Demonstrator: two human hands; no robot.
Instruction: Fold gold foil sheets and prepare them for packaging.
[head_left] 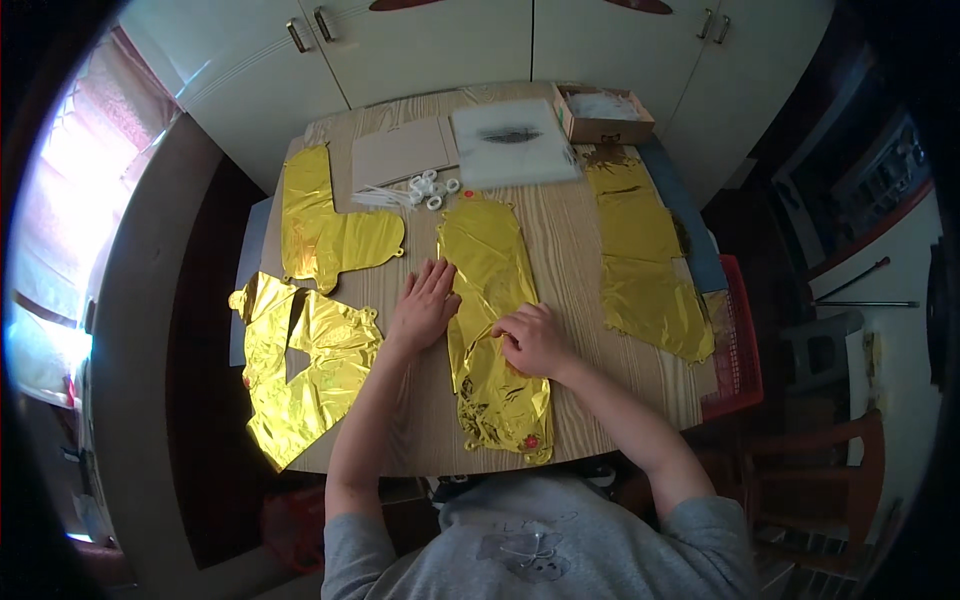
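A flat, uninflated gold foil balloon (pixel 490 290) lies lengthwise in the middle of the wooden table (pixel 580 260). My left hand (pixel 424 304) rests open and flat at its left edge, fingers spread, pressing on the foil and table. My right hand (pixel 534 340) sits on the balloon's right side with fingers curled, pinching the foil. More gold foil balloons lie around: one at upper left (pixel 330 225), one crumpled at lower left (pixel 300 370), and one along the right (pixel 645 265).
At the table's far side lie white straws and small tape rolls (pixel 425 190), a brown card sheet (pixel 400 152), a clear plastic bag (pixel 512 142) and an open cardboard box (pixel 603 113). A red basket (pixel 738 350) sits at the right edge. White cabinets stand behind.
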